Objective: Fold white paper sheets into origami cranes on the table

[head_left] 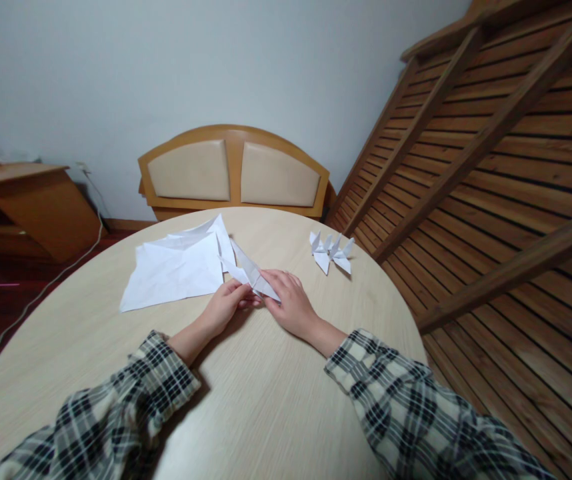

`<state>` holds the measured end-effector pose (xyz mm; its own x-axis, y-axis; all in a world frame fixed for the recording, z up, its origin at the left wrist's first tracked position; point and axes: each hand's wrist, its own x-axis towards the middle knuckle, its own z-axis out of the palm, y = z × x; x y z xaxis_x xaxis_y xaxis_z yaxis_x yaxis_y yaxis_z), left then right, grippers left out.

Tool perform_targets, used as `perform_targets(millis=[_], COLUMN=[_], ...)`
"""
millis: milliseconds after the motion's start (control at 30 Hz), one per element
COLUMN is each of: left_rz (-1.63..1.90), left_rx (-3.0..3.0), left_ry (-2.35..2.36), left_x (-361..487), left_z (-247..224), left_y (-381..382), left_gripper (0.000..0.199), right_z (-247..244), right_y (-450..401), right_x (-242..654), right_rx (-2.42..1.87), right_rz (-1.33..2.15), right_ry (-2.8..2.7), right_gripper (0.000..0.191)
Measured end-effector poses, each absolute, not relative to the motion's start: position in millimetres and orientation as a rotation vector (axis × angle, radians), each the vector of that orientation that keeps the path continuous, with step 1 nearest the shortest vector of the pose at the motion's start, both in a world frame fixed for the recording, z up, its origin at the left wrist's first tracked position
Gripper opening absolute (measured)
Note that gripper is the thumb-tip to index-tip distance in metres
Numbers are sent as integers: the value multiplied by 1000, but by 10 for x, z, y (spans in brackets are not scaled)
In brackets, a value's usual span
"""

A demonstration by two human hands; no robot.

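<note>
A folded white paper figure (252, 272) with narrow pointed ends is held between both hands, above the middle of the round table (246, 400). My left hand (225, 305) pinches its lower left part, with the thumb on top. On the right side, my right hand (292, 304) grips the paper between thumb and fingers. Some fingertips are hidden behind the paper. Left of the hands lie several white paper sheets (173, 272), overlapping and slightly creased. Small folded white paper figures (322, 253) stand close together on the table's right side.
Beyond the table stands a wooden headboard (235, 167) with two cream panels. Slatted wooden boards (496, 167) lean along the right edge. A wooden desk (41, 207) and a pale cable (46, 287) are at the left.
</note>
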<state>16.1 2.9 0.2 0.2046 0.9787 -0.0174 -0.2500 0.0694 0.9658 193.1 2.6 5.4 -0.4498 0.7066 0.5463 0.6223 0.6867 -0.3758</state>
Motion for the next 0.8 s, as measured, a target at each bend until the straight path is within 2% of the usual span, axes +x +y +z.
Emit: perform_targets(millis=[200,667,800], left_rz=[1104,1131,1153], left_rx=[1134,1145,1096], left_ry=[917,854,807], left_x=[173,179,174], left_z=[-5,37,23], left_y=[14,4,18], left_gripper=[20,17,13], right_z=[82,145,165], right_y=[-19,-75,-85], right_x=[1913,1904,1901], right_rx=[-1020,-991,-937], right_rz=[82,-124,-118], right_ry=[-2259,-2371,-2317], right_gripper=[58,48,39])
